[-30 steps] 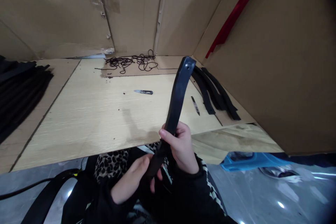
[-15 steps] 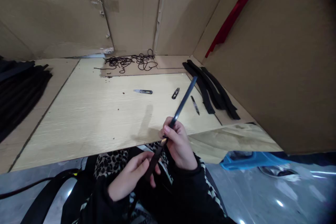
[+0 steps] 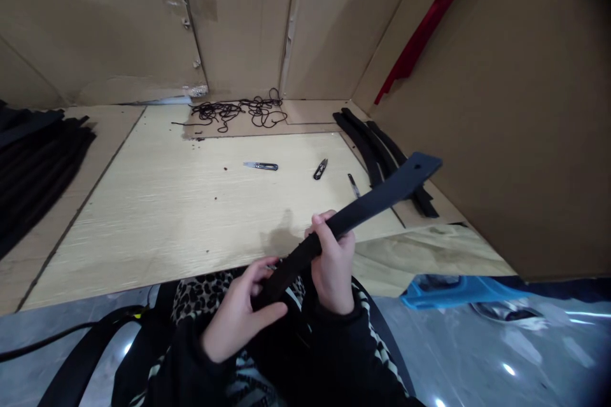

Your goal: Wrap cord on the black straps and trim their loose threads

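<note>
Both my hands grip one long black strap (image 3: 377, 197) just above the near edge of the wooden tabletop (image 3: 167, 216). My right hand (image 3: 334, 261) is wrapped around its middle. Lower down, my left hand (image 3: 238, 315) pinches the strap near my lap. The free end has a small hole and points to the right, over a pile of similar black straps (image 3: 382, 152) lying by the cardboard wall.
Two thread snips (image 3: 261, 166) (image 3: 319, 169) and a small blade (image 3: 354, 185) lie on the tabletop. Tangled dark thread (image 3: 238, 111) sits at the back. A stack of black straps (image 3: 33, 165) fills the left side. Cardboard walls (image 3: 501, 108) enclose the bench; a blue object (image 3: 453, 289) lies at the right.
The strap's free end has swung from upright down to the right, turning its flat face up. My hands kept their hold and shifted slightly.
</note>
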Demonstrator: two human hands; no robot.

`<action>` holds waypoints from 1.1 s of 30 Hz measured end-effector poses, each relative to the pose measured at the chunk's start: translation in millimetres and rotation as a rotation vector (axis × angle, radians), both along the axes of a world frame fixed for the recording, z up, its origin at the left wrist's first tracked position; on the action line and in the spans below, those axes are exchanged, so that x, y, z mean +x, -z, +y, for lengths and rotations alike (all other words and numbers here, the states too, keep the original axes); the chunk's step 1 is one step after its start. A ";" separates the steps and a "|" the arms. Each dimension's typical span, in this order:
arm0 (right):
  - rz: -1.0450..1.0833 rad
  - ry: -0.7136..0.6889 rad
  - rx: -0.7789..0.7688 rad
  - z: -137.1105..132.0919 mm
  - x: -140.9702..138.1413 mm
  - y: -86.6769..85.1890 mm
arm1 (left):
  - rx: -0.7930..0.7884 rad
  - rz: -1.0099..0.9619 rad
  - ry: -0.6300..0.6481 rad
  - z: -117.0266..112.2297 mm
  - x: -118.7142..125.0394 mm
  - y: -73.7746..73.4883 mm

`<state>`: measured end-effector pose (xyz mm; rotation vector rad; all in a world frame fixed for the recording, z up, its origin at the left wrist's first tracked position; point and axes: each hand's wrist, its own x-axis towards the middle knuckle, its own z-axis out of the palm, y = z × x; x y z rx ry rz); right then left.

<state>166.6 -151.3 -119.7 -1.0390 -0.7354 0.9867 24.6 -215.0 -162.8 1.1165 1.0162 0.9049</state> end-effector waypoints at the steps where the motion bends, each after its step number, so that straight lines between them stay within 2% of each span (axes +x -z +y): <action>1: -0.021 0.043 -0.009 -0.1 0.7 1.2 | 0.143 0.162 -0.120 -0.9 1.5 -0.5; 3: -0.114 0.065 0.036 -1.3 5.4 3.3 | 0.337 0.366 -0.271 -3.9 2.6 -1.6; 4: -0.159 0.047 0.073 -2.1 9.1 4.1 | 0.376 0.394 -0.277 -5.3 1.6 -2.4; 5: -0.197 0.022 0.108 -2.9 13.1 4.5 | 0.366 0.377 -0.224 -6.4 -0.4 -3.3; 7: -0.238 -0.023 0.142 -3.5 20.3 4.2 | 0.188 0.213 0.016 -7.5 -6.7 -5.4; 9: -0.223 -0.038 0.126 -2.4 23.0 3.1 | -0.121 -0.065 0.311 -7.1 -13.0 -7.2; 10: -0.204 -0.038 0.112 -1.2 22.2 2.5 | -0.251 -0.175 0.400 -6.5 -15.1 -7.7; 11: -0.175 -0.037 0.096 0.4 20.2 2.0 | -0.328 -0.233 0.435 -5.7 -16.1 -8.0; 12: -0.133 -0.031 0.075 2.2 17.4 1.7 | -0.331 -0.217 0.410 -4.9 -16.1 -8.1; 13: -0.084 -0.022 0.050 4.0 14.4 1.5 | -0.262 -0.124 0.347 -4.2 -15.3 -8.1; 16: 0.044 0.034 -0.013 7.7 9.1 1.3 | 0.090 0.332 0.098 -4.3 -11.1 -7.9; 18: 0.117 0.047 -0.062 8.1 11.5 1.0 | 0.221 0.537 -0.013 -7.0 -9.9 -8.1; 19: 0.154 0.021 -0.093 7.8 14.3 0.8 | 0.242 0.571 -0.045 -8.9 -10.2 -8.4; 22: 0.251 -0.184 -0.134 7.9 24.9 0.8 | 0.218 0.469 -0.044 -14.6 -13.7 -10.4; 24: 0.265 -0.286 -0.086 9.5 30.2 1.6 | 0.082 0.261 0.090 -16.7 -16.9 -12.4; 27: 0.251 -0.257 -0.023 12.8 31.8 2.9 | -0.261 -0.083 0.314 -15.9 -19.6 -15.0; 29: 0.230 -0.205 -0.016 14.2 29.7 2.9 | -0.354 -0.133 0.313 -14.0 -19.6 -15.4; 31: 0.169 -0.134 -0.036 14.5 27.5 2.3 | -0.227 0.008 0.222 -12.7 -19.3 -13.8; 33: 0.034 -0.051 -0.053 13.9 26.5 1.3 | 0.047 0.299 0.068 -13.5 -19.6 -9.3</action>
